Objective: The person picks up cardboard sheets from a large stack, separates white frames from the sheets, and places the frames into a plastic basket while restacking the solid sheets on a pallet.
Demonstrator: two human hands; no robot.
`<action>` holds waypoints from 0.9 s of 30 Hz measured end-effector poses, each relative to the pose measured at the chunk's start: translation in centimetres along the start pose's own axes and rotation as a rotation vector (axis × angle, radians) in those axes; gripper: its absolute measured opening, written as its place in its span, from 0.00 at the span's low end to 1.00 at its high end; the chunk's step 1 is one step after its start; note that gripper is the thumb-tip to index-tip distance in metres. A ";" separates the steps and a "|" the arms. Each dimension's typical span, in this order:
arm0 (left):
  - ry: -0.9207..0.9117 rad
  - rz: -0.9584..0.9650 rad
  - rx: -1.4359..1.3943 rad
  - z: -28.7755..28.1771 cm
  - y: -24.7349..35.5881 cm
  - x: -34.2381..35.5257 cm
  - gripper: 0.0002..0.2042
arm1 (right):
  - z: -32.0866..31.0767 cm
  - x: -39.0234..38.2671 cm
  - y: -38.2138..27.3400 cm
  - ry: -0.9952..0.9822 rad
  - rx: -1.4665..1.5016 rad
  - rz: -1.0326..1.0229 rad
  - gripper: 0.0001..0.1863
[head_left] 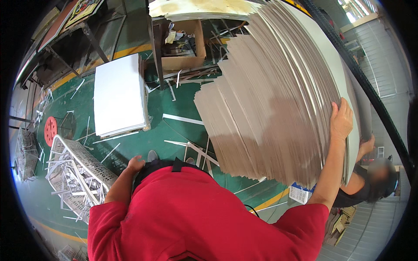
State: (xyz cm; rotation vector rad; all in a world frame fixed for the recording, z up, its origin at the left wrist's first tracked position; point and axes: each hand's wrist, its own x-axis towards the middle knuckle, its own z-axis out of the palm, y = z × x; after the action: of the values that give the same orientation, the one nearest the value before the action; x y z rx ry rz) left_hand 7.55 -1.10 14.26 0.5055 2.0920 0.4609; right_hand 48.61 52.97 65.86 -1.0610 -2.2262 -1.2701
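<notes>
- Right hand point(341, 119): grip closed over the top edge of a big fanned stack of grey cardboard sheets point(270, 100), fingers wrapped on the edge.
- Stack stands on edge at right, tilted, above the green floor point(174, 104).
- Left hand point(136, 163): low by the hip, loosely curled, holding nothing.
- A co-worker's hand point(367, 145) is at the stack's far side.
- White board stack point(119, 93) lies well apart to the left.

Quick headcount of the shop floor

One big fanned stack of grey-brown boards point(270, 100), one stack of white sheets point(118, 93), one red stool point(50, 129), one open cardboard box point(185, 45), one perforated metal tray point(80, 172), two people, loads of white offcut strips point(183, 118) — too many to count.
</notes>
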 end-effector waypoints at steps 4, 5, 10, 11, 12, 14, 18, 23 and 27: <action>-0.007 0.002 -0.050 1.3 -3.2 0.6 0.26 | -0.7 0.6 -0.1 -0.037 0.034 -0.018 0.18; -0.014 -0.005 -0.040 1.3 -2.9 0.5 0.26 | -1.0 0.7 -0.1 -0.049 0.037 -0.022 0.18; -0.147 -0.084 -0.078 -1.5 3.4 -3.7 0.25 | -1.6 0.1 -0.7 -0.114 0.022 0.113 0.18; -0.137 -0.072 -0.068 -1.9 4.1 -3.9 0.24 | -2.1 0.2 -0.9 -0.128 0.029 0.158 0.19; -0.129 -0.058 -0.055 -2.1 4.7 -4.0 0.24 | -2.1 0.1 -1.2 -0.148 0.095 0.179 0.20; -0.126 -0.033 -0.042 -2.0 6.0 -3.3 0.23 | -2.7 0.6 -0.7 -0.177 0.191 0.223 0.21; -0.133 -0.057 -0.153 -1.6 8.9 -3.1 0.23 | -5.9 -1.1 2.5 -0.084 0.258 0.414 0.20; -0.238 -0.011 -0.242 0.1 9.7 -1.9 0.24 | -6.4 -11.6 14.1 0.022 -0.018 0.864 0.22; -0.311 -0.026 -0.156 0.2 9.7 -1.8 0.24 | -5.3 -20.1 22.4 -0.513 0.151 1.397 0.28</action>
State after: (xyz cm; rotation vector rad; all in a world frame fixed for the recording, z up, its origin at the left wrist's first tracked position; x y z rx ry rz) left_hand 10.32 6.20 20.20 0.4282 1.7475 0.4918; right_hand 78.40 46.89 68.89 -2.3527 -1.1181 -0.1955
